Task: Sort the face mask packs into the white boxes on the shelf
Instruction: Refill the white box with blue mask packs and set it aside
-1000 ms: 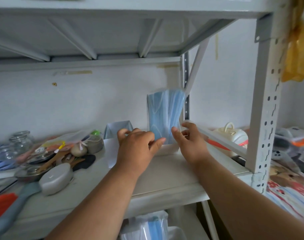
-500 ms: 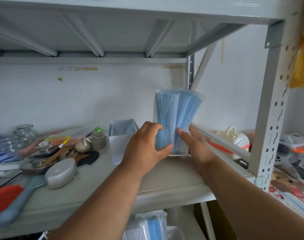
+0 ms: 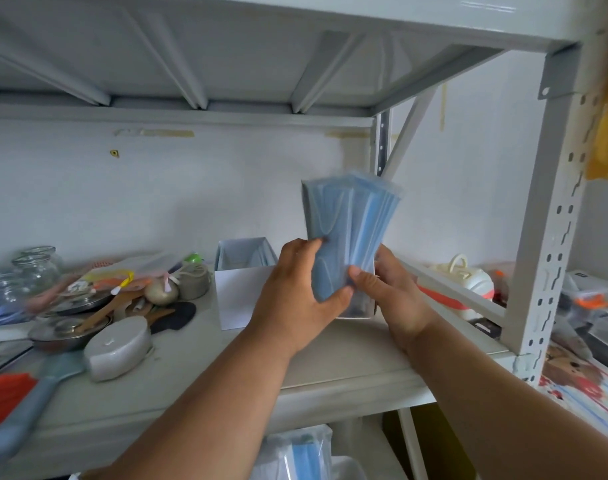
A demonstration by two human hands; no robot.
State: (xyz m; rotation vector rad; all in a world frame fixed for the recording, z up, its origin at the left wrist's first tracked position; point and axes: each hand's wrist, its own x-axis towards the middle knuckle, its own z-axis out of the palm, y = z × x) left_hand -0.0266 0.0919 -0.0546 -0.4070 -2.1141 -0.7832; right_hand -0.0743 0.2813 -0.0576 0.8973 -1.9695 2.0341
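Observation:
Blue face mask packs (image 3: 347,223) stand upright and fan out above a white box (image 3: 358,311) on the shelf, which my hands mostly hide. My left hand (image 3: 295,296) grips the packs from the left, thumb across their front. My right hand (image 3: 385,292) grips them from the right, thumb on the front. A second white box (image 3: 241,289) stands just left, with blue packs inside it.
Clutter fills the shelf's left side: glass jars (image 3: 35,271), a pan (image 3: 63,334), a grey oval case (image 3: 117,348), a blue handle (image 3: 21,414). A white upright post (image 3: 552,244) stands right. More mask packs (image 3: 302,455) lie on the shelf below.
Both hands have closed round the blue packs and lifted them a little higher out of the right box; the packs now fan out to the right.

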